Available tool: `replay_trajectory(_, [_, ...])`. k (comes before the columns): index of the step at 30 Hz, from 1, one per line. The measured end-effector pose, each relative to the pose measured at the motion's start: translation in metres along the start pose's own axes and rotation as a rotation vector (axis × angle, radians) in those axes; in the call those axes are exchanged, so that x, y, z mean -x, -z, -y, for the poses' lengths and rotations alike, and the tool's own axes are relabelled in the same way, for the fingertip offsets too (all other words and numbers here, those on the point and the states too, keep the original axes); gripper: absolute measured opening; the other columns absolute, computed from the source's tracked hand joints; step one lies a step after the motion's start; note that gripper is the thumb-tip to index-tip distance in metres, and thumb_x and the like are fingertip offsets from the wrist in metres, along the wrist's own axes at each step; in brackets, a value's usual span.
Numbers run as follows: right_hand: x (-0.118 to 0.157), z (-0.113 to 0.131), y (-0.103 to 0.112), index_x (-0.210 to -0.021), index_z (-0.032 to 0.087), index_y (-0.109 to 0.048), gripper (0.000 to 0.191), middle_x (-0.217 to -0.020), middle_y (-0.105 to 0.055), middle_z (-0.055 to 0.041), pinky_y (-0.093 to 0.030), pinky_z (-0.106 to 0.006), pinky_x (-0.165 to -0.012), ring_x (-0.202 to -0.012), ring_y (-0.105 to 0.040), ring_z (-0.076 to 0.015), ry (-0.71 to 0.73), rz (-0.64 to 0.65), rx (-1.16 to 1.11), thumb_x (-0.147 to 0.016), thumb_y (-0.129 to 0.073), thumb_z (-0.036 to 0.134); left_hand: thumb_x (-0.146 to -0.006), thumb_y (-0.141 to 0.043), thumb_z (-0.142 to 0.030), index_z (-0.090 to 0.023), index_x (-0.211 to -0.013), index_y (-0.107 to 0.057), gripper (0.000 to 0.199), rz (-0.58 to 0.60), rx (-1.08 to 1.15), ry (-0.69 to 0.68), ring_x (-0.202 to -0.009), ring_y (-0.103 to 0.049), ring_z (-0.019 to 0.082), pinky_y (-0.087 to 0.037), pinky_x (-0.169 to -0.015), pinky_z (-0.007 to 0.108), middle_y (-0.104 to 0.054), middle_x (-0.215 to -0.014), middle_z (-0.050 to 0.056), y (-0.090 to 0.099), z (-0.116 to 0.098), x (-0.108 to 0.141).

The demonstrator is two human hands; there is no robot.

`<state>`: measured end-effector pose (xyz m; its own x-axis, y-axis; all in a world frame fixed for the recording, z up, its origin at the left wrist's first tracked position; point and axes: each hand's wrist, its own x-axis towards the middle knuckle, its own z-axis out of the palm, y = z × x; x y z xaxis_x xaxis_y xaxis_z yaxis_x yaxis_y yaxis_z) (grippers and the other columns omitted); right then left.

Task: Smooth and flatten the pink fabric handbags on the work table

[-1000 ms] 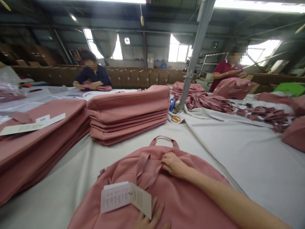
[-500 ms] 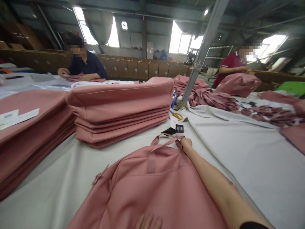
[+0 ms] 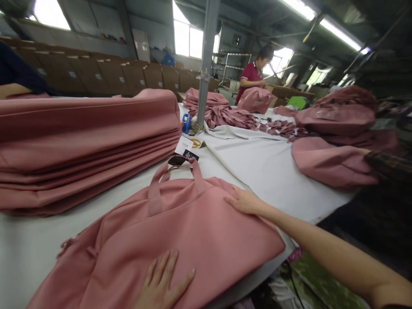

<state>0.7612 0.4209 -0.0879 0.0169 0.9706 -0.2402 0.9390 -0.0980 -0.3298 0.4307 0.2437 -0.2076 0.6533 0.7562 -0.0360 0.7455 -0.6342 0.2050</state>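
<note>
A pink bag [image 3: 199,214] with two carrying handles lies flat on the light-coloured table cover in front of me. Spread out on its near side, my left hand [image 3: 162,279] presses down with fingers apart. My right hand [image 3: 245,201] rests on the bag's upper right edge, fingers stretched over the fabric and holding nothing. The handles [image 3: 155,193] stand up loosely at the top edge. Black and white tags [image 3: 185,150] lie just beyond them. A zipper pull [image 3: 66,245] shows at the bag's left end.
Stacked folded pink bags [image 3: 86,146] stand at the left. Yellow-handled scissors [image 3: 195,143] and a blue tape dispenser [image 3: 186,123] lie near a metal post [image 3: 207,64]. Pink straps [image 3: 228,117] are heaped behind. A co-worker in red [image 3: 252,77] stands beyond; another person's arm reaches a pink bag [image 3: 334,163] at right.
My right hand has let go of the handle and moved onto the bag's right side. More of my left hand shows, lying flat. The view has turned right.
</note>
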Motion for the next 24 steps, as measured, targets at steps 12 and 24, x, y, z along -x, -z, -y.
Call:
replay_trajectory(12, [0.023, -0.016, -0.02, -0.123, 0.01, -0.052, 0.044, -0.115, -0.063, -0.0191, -0.042, -0.039, -0.091, -0.107, -0.059, -0.031, 0.103, 0.054, 0.242, -0.099, -0.037, 0.044, -0.073, -0.064, -0.061, -0.043, -0.144, -0.023, 0.084, 0.13, 0.159, 0.069, -0.141, -0.015, 0.045, -0.023, -0.107, 0.066, -0.012, -0.157, 0.014, 0.021, -0.006, 0.001])
replay_trajectory(24, [0.094, -0.018, -0.056, -0.149, 0.029, -0.021, 0.07, -0.154, -0.022, -0.0089, 0.009, -0.07, -0.105, -0.141, -0.01, -0.0368, 0.536, 0.258, 0.212, -0.09, -0.041, 0.063, -0.072, -0.059, -0.071, -0.044, -0.145, -0.021, 0.086, 0.147, 0.19, 0.028, -0.14, -0.015, 0.045, -0.022, -0.106, 0.069, -0.013, -0.157, 0.013, 0.016, 0.001, 0.005])
